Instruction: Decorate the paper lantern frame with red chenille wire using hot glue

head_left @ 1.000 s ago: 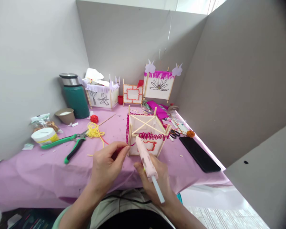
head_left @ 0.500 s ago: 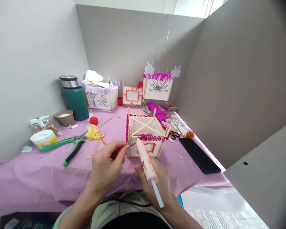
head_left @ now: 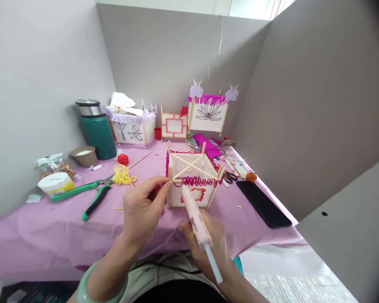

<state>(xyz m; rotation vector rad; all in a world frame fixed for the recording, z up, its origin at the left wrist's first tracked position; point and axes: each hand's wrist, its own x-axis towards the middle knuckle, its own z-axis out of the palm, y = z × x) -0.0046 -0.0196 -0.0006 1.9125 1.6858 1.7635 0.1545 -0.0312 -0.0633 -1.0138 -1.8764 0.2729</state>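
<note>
A small lantern frame (head_left: pixel 193 198) of wooden sticks and white panels stands on the cloth before me. Looped magenta yarn (head_left: pixel 199 182) runs along its upper front edge, and a red yarn outline decorates the front panel. My left hand (head_left: pixel 145 206) is closed, thumb and forefinger pinching the loose end of the magenta yarn at the front left corner post. In my right hand (head_left: pixel 208 235) is a pink glue gun (head_left: pixel 196 216), a pale glue stick poking out of its back. Its nozzle points at the upper front edge, close below the yarn; contact cannot be made out.
Green-handled pliers (head_left: pixel 96 200), yellow yarn (head_left: pixel 123 175), a white-lidded tub (head_left: pixel 55 184) and a green flask (head_left: pixel 97 134) stand or lie on the left. Right of the frame are scissors (head_left: pixel 230 176) and a black phone (head_left: pixel 262 204). Finished-looking lantern pieces (head_left: pixel 208 117) line the back.
My left hand has raised the yarn end towards the upper front edge, where it now curves in a loop. The glue gun's nozzle has dropped slightly and the view has shifted a little.
</note>
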